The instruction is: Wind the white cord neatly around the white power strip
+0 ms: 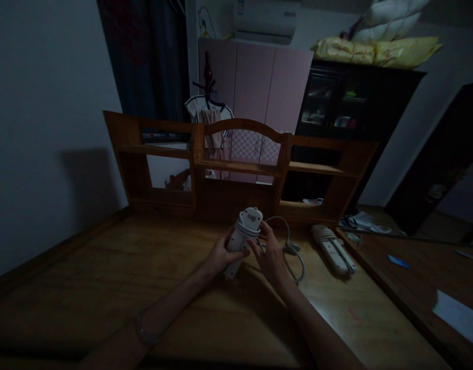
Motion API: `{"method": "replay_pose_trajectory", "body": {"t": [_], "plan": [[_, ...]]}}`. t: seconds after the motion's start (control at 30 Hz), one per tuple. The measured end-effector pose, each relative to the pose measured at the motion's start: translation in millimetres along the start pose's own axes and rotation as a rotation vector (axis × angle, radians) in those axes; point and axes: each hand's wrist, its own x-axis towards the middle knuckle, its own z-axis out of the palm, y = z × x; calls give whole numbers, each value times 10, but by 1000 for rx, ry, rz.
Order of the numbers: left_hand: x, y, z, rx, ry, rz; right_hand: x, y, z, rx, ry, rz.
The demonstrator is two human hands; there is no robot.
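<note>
A white power strip [239, 239] is held up at a tilt above the wooden desk, its underside with a label towards me. Several turns of its grey-white cord [247, 231] wrap around the upper end. My left hand [220, 254] is closed around the strip's middle, thumb across it. On the other side, my right hand [272, 257] has its thumb and fingers curled on the wound cord near the top. A loose loop of cord runs right of that hand, and the plug [292, 248] lies beside it on the desk.
A second power strip [334, 254], wrapped in its cord, lies at the right on the wooden desk [163, 298]. Along the back edge stands a low wooden shelf [240, 167]. Further right, another table [409, 285] carries a blue card [398, 261] and white paper [457, 316].
</note>
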Motion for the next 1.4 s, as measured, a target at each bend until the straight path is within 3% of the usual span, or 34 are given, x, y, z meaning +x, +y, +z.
{"method": "replay_pose_trajectory", "body": {"t": [0.3,0.4,0.5,0.7,0.8,1.1,1.4], "plan": [[-5,47,6,41,61,51,-15,-75,-24,-53,22,7],[-15,57,10,-7,71,18,8,-71,-31,-18,3,15],[-48,56,-1,-129,-9,-52,17,-9,-2,60,-47,39],[-81,-16,-46,-255,-27,-155,4,129,58,238,-161,215],[-58,-56,-63,-248,-6,-150,-10,152,53,119,-152,253],[35,-165,-158,-320,169,-244,-110,284,80,-346,-174,173],[124,-60,-207,-26,261,-5,-10,161,-85,-653,-177,95]]}}
